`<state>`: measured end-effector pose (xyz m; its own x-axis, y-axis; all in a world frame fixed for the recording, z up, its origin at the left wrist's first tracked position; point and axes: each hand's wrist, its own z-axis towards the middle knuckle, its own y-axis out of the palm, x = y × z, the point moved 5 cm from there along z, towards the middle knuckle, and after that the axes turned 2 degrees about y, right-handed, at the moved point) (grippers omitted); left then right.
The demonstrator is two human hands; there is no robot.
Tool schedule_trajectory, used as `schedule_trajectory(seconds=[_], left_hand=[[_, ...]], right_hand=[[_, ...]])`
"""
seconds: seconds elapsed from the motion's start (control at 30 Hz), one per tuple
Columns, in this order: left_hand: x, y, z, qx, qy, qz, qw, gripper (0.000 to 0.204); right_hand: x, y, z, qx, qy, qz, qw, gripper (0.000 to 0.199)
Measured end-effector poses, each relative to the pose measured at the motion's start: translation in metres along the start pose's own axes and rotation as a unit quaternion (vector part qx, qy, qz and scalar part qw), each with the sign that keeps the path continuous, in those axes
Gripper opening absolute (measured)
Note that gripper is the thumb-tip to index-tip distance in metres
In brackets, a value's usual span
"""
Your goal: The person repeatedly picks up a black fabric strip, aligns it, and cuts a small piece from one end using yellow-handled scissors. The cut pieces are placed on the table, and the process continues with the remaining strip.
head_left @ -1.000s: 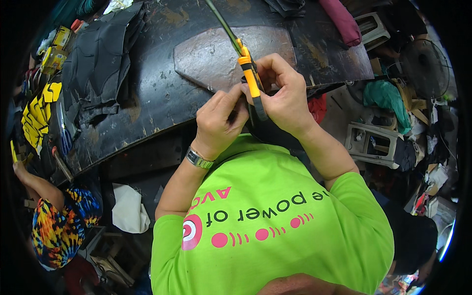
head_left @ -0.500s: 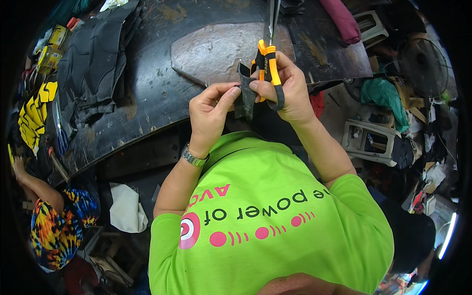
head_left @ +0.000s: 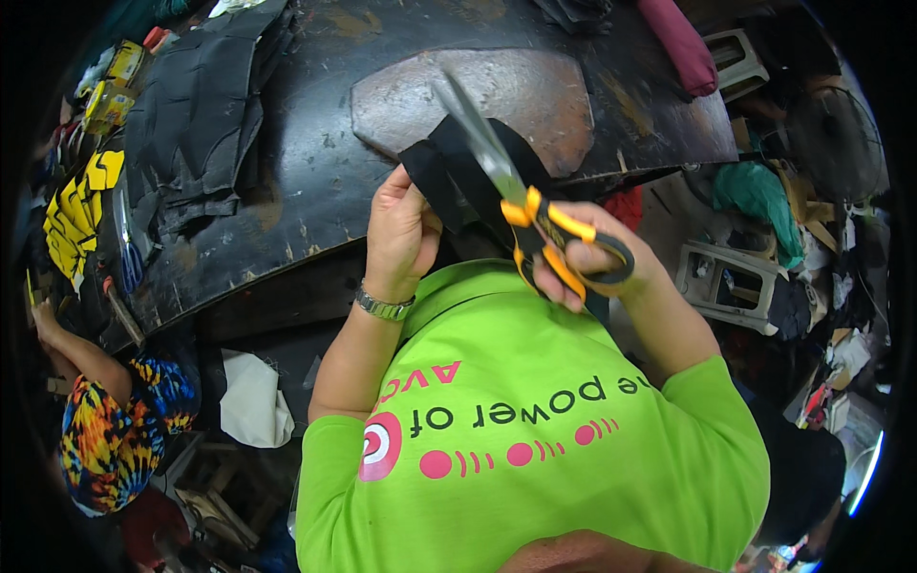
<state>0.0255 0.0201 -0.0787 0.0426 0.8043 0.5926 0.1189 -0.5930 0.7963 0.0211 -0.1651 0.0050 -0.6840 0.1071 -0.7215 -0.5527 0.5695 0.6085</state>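
Note:
My left hand [head_left: 399, 239] pinches one end of a black fabric piece [head_left: 449, 170] over the table's near edge. The piece spreads to the right, behind the scissors. Orange-and-black-handled scissors [head_left: 523, 212] sit in my right hand [head_left: 607, 256], its fingers through and around the loops. Their blades point away and to the left across the fabric, close together and a little blurred. Whether my right fingers also touch the cloth is hidden. Just beyond lies a flat brown slab [head_left: 535, 91] with angled corners.
The dark worktable [head_left: 310, 124] carries stacked black fabric pieces [head_left: 196, 105], yellow cut pieces [head_left: 74, 224] and blue-handled scissors [head_left: 130, 263] at left. A maroon roll [head_left: 680, 48] lies far right. Another person's arm [head_left: 76, 349] is at left. A plastic stool [head_left: 728, 285] stands right.
The black fabric has gone from a narrow folded strip to a wider spread. My right hand has moved right and nearer my body, and the scissors' blades have swung leftward.

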Motion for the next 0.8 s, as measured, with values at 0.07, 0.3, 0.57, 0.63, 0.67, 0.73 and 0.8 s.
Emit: schedule_trajectory(seconds=[0.07, 0.3, 0.57, 0.63, 0.67, 0.73, 0.8], left_hand=[[0.001, -0.003, 0.003, -0.003, -0.008, -0.027, 1.0, 0.019], [0.002, -0.001, 0.007, 0.016, 0.001, -0.056, 0.998, 0.019], [0.001, -0.006, 0.006, -0.004, -0.011, -0.068, 0.998, 0.02], [0.001, -0.008, 0.007, -0.001, -0.01, -0.068, 0.998, 0.02], [0.002, -0.009, 0.007, -0.003, -0.008, -0.066, 0.998, 0.021], [0.003, -0.008, 0.006, -0.008, -0.008, -0.066, 0.998, 0.021], [0.006, -0.005, 0.005, -0.022, -0.005, -0.071, 0.997, 0.021]], right_hand=[[0.017, -0.003, -0.008, -0.026, 0.065, 0.024, 0.997, 0.057], [0.045, -0.021, -0.021, -0.003, 0.11, 0.049, 0.993, 0.058], [0.043, -0.025, -0.018, -0.024, 0.125, 0.022, 0.992, 0.058], [0.043, -0.023, -0.015, -0.024, 0.115, 0.03, 0.993, 0.058], [0.043, -0.023, -0.014, -0.023, 0.111, 0.034, 0.993, 0.058], [0.044, -0.02, -0.013, -0.026, 0.104, 0.042, 0.993, 0.058], [0.043, -0.018, -0.013, -0.024, 0.103, 0.044, 0.993, 0.058]])
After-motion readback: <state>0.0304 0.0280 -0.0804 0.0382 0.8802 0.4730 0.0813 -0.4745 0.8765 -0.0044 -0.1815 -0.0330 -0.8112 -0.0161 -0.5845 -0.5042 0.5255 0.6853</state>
